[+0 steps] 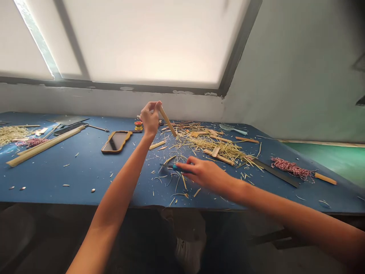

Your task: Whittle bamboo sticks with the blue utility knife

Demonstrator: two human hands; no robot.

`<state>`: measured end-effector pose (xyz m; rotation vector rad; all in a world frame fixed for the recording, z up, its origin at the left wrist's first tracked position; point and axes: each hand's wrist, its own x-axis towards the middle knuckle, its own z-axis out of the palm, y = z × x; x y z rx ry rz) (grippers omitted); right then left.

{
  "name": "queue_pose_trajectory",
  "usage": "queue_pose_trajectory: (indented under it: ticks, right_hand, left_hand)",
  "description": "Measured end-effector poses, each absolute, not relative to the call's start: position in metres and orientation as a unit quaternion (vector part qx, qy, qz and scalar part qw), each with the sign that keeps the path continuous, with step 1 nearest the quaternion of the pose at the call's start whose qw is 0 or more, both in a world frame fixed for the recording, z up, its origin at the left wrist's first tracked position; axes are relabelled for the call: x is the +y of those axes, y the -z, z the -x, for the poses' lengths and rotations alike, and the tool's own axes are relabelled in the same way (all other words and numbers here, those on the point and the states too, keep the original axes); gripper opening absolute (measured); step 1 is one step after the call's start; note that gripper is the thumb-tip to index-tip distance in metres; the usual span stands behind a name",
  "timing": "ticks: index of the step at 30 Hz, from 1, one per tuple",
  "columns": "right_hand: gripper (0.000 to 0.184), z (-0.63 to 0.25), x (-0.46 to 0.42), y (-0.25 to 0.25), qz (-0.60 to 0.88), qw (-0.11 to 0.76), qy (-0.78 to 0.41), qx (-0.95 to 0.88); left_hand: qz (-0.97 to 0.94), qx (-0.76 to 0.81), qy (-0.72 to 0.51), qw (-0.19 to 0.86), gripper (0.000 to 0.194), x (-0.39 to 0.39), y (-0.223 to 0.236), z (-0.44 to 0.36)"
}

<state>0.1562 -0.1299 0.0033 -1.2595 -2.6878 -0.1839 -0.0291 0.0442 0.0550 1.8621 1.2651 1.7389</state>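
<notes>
My left hand [150, 117] is raised above the blue table, its fingers closed round the upper end of a flat bamboo strip [167, 121]. The strip slants down to the right, and its lower end is in front of the pile of shavings. Lower and to the right, my right hand [207, 173] grips a small knife [173, 166] with a teal handle. The blade points left, over the table, apart from the strip. Around and behind the hands lie thin bamboo shavings [205, 142] and short wood pieces.
A mirror or phone with a yellow frame [116, 142] lies left of my left arm. Long bamboo lengths [47, 146] rest at the far left. On the right are a dark flat blade [276, 173], red-and-white string [292, 167] and a pale hairbrush [232, 128]. A wall and window stand behind.
</notes>
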Motion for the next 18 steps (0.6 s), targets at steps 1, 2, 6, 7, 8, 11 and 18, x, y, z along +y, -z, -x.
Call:
queue_pose_trajectory:
  ticks: [1, 2, 6, 7, 8, 11, 18]
  right_hand:
    - [0.04, -0.147, -0.137, 0.0, 0.411, 0.069, 0.102, -0.903]
    - [0.044, -0.139, -0.143, 0.004, 0.398, 0.056, 0.143, -0.904]
    - [0.055, -0.136, -0.15, 0.016, 0.36, 0.026, 0.248, -0.899]
    - [0.056, -0.145, -0.146, 0.017, 0.362, 0.018, 0.267, -0.893]
    - [0.056, -0.158, -0.14, 0.015, 0.368, 0.009, 0.285, -0.885]
    - [0.052, -0.217, -0.112, 0.0, 0.425, -0.029, 0.342, -0.838]
    - [0.05, -0.279, -0.099, -0.054, 0.502, -0.029, 0.408, -0.762]
  left_hand:
    - [-0.63, 0.436, -0.628, 0.139, 0.032, 0.047, -0.052, 0.03]
    - [-0.615, 0.43, -0.648, 0.132, 0.031, 0.05, -0.05, 0.03]
    - [-0.603, 0.42, -0.662, 0.148, 0.028, 0.053, -0.044, 0.031]
    - [-0.605, 0.423, -0.656, 0.157, 0.028, 0.052, -0.043, 0.032]
    - [-0.607, 0.427, -0.65, 0.165, 0.029, 0.05, -0.043, 0.032]
    - [-0.609, 0.436, -0.64, 0.172, 0.029, 0.045, -0.045, 0.032]
    - [-0.603, 0.431, -0.647, 0.177, 0.025, 0.048, -0.041, 0.031]
